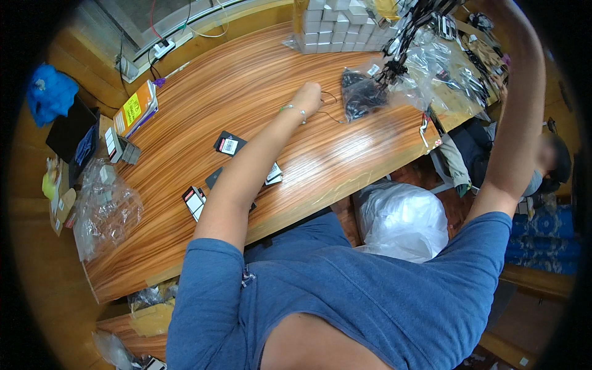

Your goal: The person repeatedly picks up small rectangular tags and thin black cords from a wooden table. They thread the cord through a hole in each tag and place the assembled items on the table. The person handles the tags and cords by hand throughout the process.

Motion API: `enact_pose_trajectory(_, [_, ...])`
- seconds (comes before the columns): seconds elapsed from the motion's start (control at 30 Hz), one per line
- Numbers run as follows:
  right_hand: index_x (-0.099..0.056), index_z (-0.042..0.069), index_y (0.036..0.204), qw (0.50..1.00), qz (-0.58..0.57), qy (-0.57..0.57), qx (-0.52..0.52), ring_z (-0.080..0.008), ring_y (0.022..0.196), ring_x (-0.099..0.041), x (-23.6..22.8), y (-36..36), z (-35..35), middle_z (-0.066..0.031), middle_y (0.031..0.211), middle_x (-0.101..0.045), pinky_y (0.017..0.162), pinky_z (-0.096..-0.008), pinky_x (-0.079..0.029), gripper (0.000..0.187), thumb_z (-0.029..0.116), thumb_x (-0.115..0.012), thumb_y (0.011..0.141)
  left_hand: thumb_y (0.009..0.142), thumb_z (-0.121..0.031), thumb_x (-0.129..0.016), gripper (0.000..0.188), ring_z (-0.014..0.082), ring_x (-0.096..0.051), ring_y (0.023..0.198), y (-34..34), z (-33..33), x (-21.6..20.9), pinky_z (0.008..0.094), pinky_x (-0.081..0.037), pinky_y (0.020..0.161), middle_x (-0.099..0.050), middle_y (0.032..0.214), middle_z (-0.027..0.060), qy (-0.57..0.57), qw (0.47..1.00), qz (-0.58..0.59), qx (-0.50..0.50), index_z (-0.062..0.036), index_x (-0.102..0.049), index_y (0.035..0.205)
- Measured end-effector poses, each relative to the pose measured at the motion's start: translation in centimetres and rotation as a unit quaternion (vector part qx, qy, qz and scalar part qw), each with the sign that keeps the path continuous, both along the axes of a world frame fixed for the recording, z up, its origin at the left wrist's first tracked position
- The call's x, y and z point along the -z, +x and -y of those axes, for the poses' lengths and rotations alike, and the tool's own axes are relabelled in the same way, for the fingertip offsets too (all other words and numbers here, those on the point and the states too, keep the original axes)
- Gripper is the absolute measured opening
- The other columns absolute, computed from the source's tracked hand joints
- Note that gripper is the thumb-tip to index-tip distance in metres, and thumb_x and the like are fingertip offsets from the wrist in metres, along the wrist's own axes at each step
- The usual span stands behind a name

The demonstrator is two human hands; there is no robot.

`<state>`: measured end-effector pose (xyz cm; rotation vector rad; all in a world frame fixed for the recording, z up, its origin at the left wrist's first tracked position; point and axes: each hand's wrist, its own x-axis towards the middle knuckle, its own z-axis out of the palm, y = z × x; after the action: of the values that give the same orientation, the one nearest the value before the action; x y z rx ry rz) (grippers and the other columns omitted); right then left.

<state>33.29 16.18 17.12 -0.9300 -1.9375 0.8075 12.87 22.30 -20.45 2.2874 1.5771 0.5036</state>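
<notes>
My left hand (306, 97) is closed above the wooden table, with a thin brown cord (332, 116) sticking out in loops from its right side. A beaded bracelet circles that wrist. My right hand (487, 5) is raised at the upper edge, its fingers mostly cut off by the frame. From it hangs a bundle of black cords (404, 46), whose lower end reaches a clear plastic bag (359, 92) of black items. Dark cards with white labels (229, 144) lie near my left forearm, which hides part of them.
Small white boxes (339, 31) are stacked at the back. Clear plastic bags (435, 68) cover the table's right end. At left are a book stack (137, 108), black-and-white cards (121, 147) and crumpled plastic (108, 197). A white plastic sack (404, 219) stands below the front edge; another person (546, 163) sits at right.
</notes>
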Motion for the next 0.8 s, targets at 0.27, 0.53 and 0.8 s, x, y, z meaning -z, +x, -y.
enact_pose_trajectory(0.27, [-0.060,0.002,0.100,0.968,0.165,-0.162,-0.100,-0.0114,0.070,-0.059,20.7,-2.9,-1.1,-0.0057,0.081,-0.062,0.062,-0.0255,-0.050,0.031,-0.004,-0.054,0.071,0.083,-0.008,-0.056,0.013,0.0080,-0.057,0.064,-4.0,0.0,-2.7,0.0208,-0.046,0.053,-0.062,0.077,0.0027,-0.366,0.873,0.322,0.018,-0.0024,-0.059,0.094])
enact_pose_trajectory(0.53, [-0.058,0.003,0.108,0.974,0.170,-0.145,-0.047,-0.0192,0.081,-0.061,26.7,-0.7,1.9,-0.0098,0.093,-0.064,0.071,-0.0302,-0.048,0.041,0.002,-0.067,0.068,0.080,-0.009,-0.059,0.028,0.0146,-0.061,0.082,-2.1,0.4,-6.0,0.0271,-0.050,0.067,-0.065,0.093,0.0084,-0.228,0.957,-0.016,0.179,-0.0043,-0.058,0.108])
enact_pose_trajectory(0.8, [-0.052,-0.001,0.094,0.952,0.209,0.061,0.213,-0.0293,0.085,-0.056,28.8,9.3,-2.5,-0.0159,0.086,-0.057,0.075,-0.0356,-0.044,0.029,0.000,-0.063,0.066,0.071,-0.022,-0.068,0.050,0.0340,-0.057,0.094,12.0,-1.2,-5.0,0.0377,-0.044,0.083,-0.061,0.097,0.0194,0.181,0.936,0.194,0.233,0.0000,-0.052,0.113])
